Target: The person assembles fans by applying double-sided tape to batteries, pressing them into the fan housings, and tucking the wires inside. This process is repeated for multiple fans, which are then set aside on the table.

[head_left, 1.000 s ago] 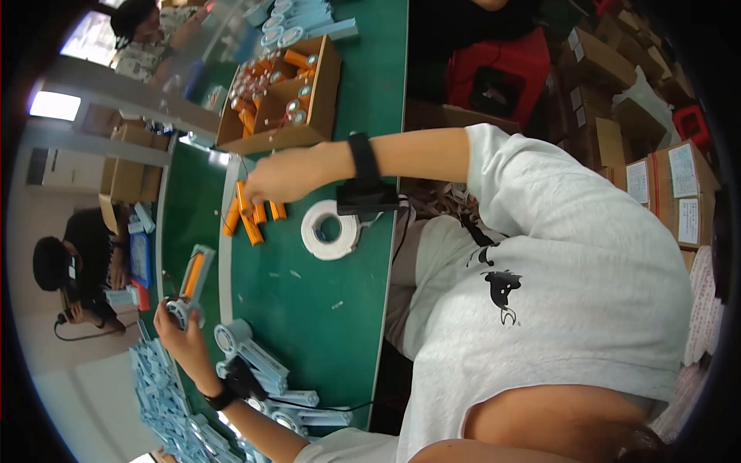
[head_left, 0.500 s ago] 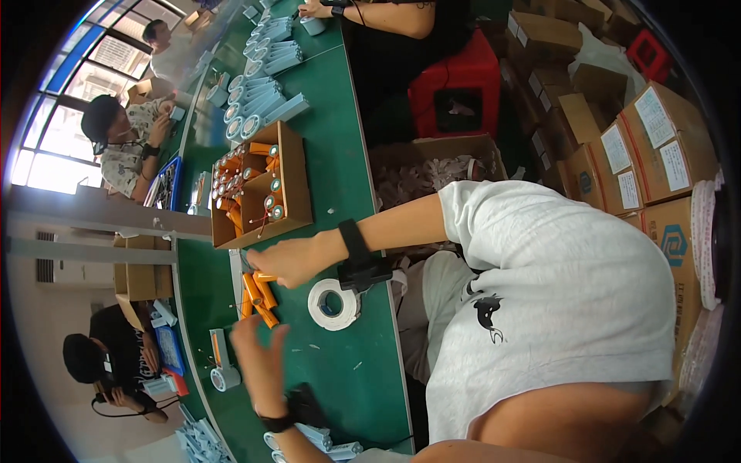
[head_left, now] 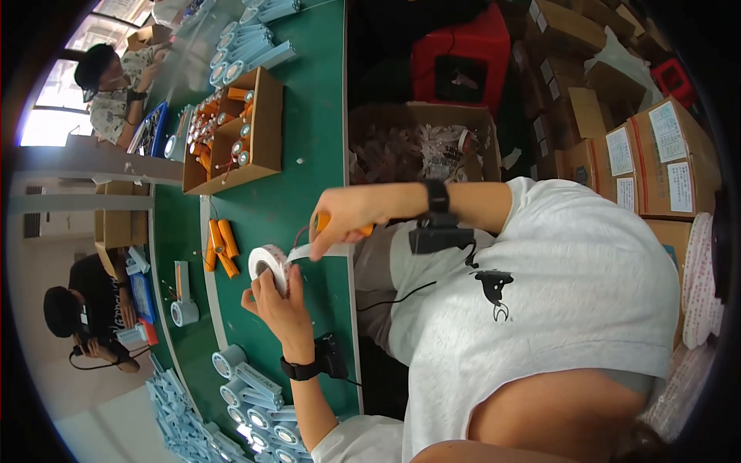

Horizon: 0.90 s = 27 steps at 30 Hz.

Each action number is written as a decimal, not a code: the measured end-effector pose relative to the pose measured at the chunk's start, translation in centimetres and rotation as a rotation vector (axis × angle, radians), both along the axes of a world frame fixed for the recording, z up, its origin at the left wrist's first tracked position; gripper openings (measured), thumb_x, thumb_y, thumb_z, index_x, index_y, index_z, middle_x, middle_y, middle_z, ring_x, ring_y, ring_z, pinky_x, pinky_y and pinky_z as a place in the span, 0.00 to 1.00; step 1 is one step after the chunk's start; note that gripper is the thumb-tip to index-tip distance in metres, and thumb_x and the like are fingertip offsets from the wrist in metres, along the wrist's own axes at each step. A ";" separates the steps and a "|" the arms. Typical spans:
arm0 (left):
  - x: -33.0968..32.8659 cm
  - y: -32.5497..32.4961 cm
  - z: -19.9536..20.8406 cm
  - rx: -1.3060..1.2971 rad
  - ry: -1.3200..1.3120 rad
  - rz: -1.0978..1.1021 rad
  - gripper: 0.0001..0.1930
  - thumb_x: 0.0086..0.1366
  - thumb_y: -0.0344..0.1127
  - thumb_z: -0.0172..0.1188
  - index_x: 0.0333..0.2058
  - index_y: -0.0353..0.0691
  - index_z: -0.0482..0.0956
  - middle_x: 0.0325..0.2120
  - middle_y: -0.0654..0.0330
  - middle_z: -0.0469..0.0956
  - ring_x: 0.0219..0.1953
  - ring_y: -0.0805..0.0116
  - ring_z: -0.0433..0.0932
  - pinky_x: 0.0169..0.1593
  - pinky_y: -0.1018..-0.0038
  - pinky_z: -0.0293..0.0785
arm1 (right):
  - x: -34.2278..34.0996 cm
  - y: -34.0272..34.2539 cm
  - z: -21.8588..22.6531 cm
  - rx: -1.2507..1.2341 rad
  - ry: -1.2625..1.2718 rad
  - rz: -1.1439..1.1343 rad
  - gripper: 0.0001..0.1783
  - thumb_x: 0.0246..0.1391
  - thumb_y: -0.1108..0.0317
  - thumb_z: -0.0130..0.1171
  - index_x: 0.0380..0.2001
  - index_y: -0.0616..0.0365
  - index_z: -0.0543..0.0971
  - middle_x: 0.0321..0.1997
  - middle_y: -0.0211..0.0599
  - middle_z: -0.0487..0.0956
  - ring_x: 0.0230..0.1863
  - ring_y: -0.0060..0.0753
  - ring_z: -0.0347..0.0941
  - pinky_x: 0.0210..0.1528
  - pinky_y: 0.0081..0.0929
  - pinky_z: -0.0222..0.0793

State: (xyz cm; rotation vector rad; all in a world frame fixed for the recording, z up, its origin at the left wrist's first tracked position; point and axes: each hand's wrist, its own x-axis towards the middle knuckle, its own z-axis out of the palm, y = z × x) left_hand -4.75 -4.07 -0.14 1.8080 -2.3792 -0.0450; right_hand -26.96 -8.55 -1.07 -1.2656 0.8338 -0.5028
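Observation:
My left hand (head_left: pixel 282 309) is closed on a roll of white tape (head_left: pixel 264 258), with fingers reaching into its core. A strip pulled off the roll runs to my right hand (head_left: pixel 347 214), whose fingertips pinch its end. In the same right hand sits an orange cylindrical battery (head_left: pixel 366 229), mostly covered by the fingers; a thin red wire trails from it. Left of the roll, several orange batteries (head_left: pixel 224 238) lie loose on the green tabletop (head_left: pixel 309 139). Above them stands a cardboard box (head_left: pixel 266 131) holding many similar batteries with red wires.
Light-blue plastic housings (head_left: pixel 266 417) crowd the table's lower part; more stand in rows at the top (head_left: pixel 247 58). One housing (head_left: pixel 183 297) lies farther left. Below the table edge is an open carton of scraps (head_left: pixel 421 116). Two co-workers sit across the table.
The tape roll has been lifted off the table into my left hand. My right hand has left the battery pile, moved toward my body with one battery, and now pulls the tape's end.

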 end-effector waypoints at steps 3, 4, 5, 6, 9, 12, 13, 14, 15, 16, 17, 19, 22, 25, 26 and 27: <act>-0.6 2.6 0.5 -0.138 0.402 -0.073 0.27 0.53 0.34 0.59 0.50 0.32 0.61 0.38 0.51 0.71 0.43 0.59 0.66 0.50 0.63 0.51 | 2.2 1.8 -1.1 0.084 -0.302 0.108 0.11 0.40 0.65 0.62 0.20 0.62 0.76 0.10 0.23 0.62 0.11 0.14 0.56 0.09 0.16 0.44; 0.0 3.1 0.6 -0.135 0.397 -0.051 0.27 0.53 0.34 0.59 0.50 0.32 0.61 0.38 0.51 0.71 0.43 0.59 0.66 0.50 0.63 0.51 | 2.2 2.0 -0.8 0.069 -0.321 0.140 0.10 0.41 0.65 0.62 0.21 0.62 0.76 0.10 0.23 0.62 0.11 0.15 0.57 0.10 0.16 0.45; 1.0 3.4 0.8 -0.210 0.296 -0.004 0.27 0.54 0.33 0.58 0.51 0.31 0.59 0.39 0.51 0.71 0.44 0.59 0.66 0.51 0.63 0.51 | 2.2 2.2 -0.5 0.055 -0.341 0.172 0.10 0.41 0.65 0.62 0.21 0.62 0.76 0.11 0.23 0.62 0.12 0.15 0.57 0.11 0.16 0.46; 1.9 3.7 1.0 -0.283 0.196 0.041 0.28 0.54 0.32 0.57 0.52 0.31 0.57 0.40 0.50 0.71 0.44 0.59 0.67 0.51 0.64 0.50 | 2.1 2.3 -0.4 0.040 -0.359 0.203 0.10 0.42 0.66 0.61 0.21 0.62 0.76 0.11 0.24 0.63 0.13 0.16 0.58 0.12 0.16 0.47; 2.9 5.4 0.9 -0.362 0.100 0.161 0.28 0.55 0.30 0.56 0.54 0.31 0.57 0.43 0.49 0.70 0.46 0.58 0.66 0.51 0.65 0.50 | 2.0 2.7 -1.0 -0.370 -0.135 0.329 0.10 0.42 0.66 0.60 0.23 0.63 0.75 0.13 0.25 0.65 0.15 0.18 0.60 0.16 0.16 0.52; 3.5 7.6 1.3 -0.400 0.104 0.310 0.27 0.55 0.29 0.55 0.53 0.30 0.58 0.45 0.47 0.69 0.49 0.55 0.65 0.52 0.64 0.50 | 0.9 2.8 0.2 -0.437 -0.135 0.248 0.11 0.44 0.67 0.59 0.27 0.65 0.75 0.17 0.28 0.69 0.18 0.20 0.62 0.21 0.16 0.58; 3.7 8.3 1.4 -0.440 0.140 0.327 0.26 0.55 0.29 0.55 0.52 0.29 0.59 0.46 0.46 0.68 0.49 0.53 0.64 0.52 0.64 0.50 | 0.6 2.4 0.8 -0.281 -0.227 0.099 0.12 0.45 0.67 0.58 0.30 0.66 0.75 0.19 0.29 0.70 0.20 0.22 0.64 0.24 0.16 0.61; 3.7 8.6 1.1 -0.475 0.183 0.328 0.26 0.55 0.29 0.55 0.52 0.29 0.60 0.47 0.46 0.68 0.50 0.52 0.64 0.53 0.63 0.49 | 0.3 1.7 0.8 -0.282 -0.230 0.102 0.12 0.45 0.67 0.58 0.30 0.66 0.75 0.19 0.29 0.70 0.20 0.22 0.64 0.24 0.16 0.61; 3.8 8.8 0.9 -0.510 0.225 0.328 0.25 0.55 0.29 0.55 0.51 0.28 0.61 0.47 0.45 0.67 0.51 0.51 0.64 0.53 0.63 0.49 | 0.1 0.8 0.7 -0.134 -0.374 0.022 0.13 0.46 0.67 0.57 0.32 0.67 0.74 0.22 0.31 0.72 0.20 0.22 0.65 0.26 0.16 0.63; 3.9 8.9 0.5 -0.510 0.224 0.333 0.25 0.55 0.29 0.55 0.51 0.28 0.61 0.47 0.45 0.67 0.51 0.51 0.64 0.53 0.63 0.49 | 0.3 0.3 0.9 0.018 -0.512 -0.057 0.15 0.47 0.67 0.57 0.35 0.68 0.73 0.24 0.32 0.73 0.21 0.22 0.67 0.27 0.17 0.65; 4.0 8.9 0.1 -0.552 0.200 0.291 0.24 0.55 0.29 0.54 0.51 0.28 0.62 0.47 0.44 0.67 0.50 0.51 0.63 0.53 0.62 0.49 | 0.7 0.3 1.3 0.019 -0.512 -0.053 0.15 0.47 0.67 0.57 0.35 0.68 0.73 0.24 0.32 0.73 0.21 0.22 0.67 0.27 0.17 0.65; 3.8 8.6 -0.4 -0.633 0.158 0.202 0.23 0.55 0.29 0.54 0.50 0.27 0.63 0.47 0.43 0.67 0.50 0.50 0.63 0.53 0.61 0.49 | 2.0 0.6 3.1 -0.017 -0.589 -0.063 0.15 0.48 0.67 0.57 0.34 0.70 0.74 0.25 0.33 0.74 0.22 0.23 0.69 0.28 0.17 0.66; 3.0 8.2 -0.3 -0.612 0.176 0.235 0.23 0.56 0.29 0.54 0.50 0.27 0.63 0.47 0.43 0.67 0.50 0.49 0.63 0.52 0.62 0.50 | 5.8 1.2 4.1 -0.062 -0.727 -0.089 0.14 0.48 0.68 0.57 0.33 0.70 0.74 0.25 0.35 0.75 0.23 0.22 0.70 0.26 0.17 0.66; 1.9 7.8 0.2 -0.611 0.199 0.301 0.23 0.56 0.29 0.54 0.50 0.26 0.62 0.46 0.43 0.67 0.49 0.48 0.63 0.52 0.62 0.51 | 9.6 1.8 3.6 -0.164 -0.793 -0.137 0.13 0.46 0.68 0.60 0.32 0.68 0.74 0.24 0.35 0.75 0.23 0.20 0.70 0.23 0.16 0.64; 1.6 7.7 0.4 -0.621 0.214 0.354 0.23 0.56 0.29 0.54 0.50 0.26 0.62 0.46 0.43 0.67 0.49 0.48 0.63 0.51 0.62 0.51 | 10.6 2.0 3.3 -0.239 -0.753 -0.167 0.13 0.44 0.68 0.61 0.31 0.68 0.75 0.23 0.35 0.74 0.22 0.19 0.70 0.21 0.16 0.63; 1.4 7.5 0.5 -0.631 0.230 0.409 0.23 0.57 0.29 0.54 0.50 0.26 0.62 0.46 0.43 0.67 0.49 0.48 0.63 0.51 0.62 0.52 | 11.2 2.1 3.1 -0.314 -0.712 -0.196 0.13 0.43 0.69 0.62 0.30 0.67 0.75 0.22 0.34 0.74 0.21 0.19 0.69 0.20 0.16 0.62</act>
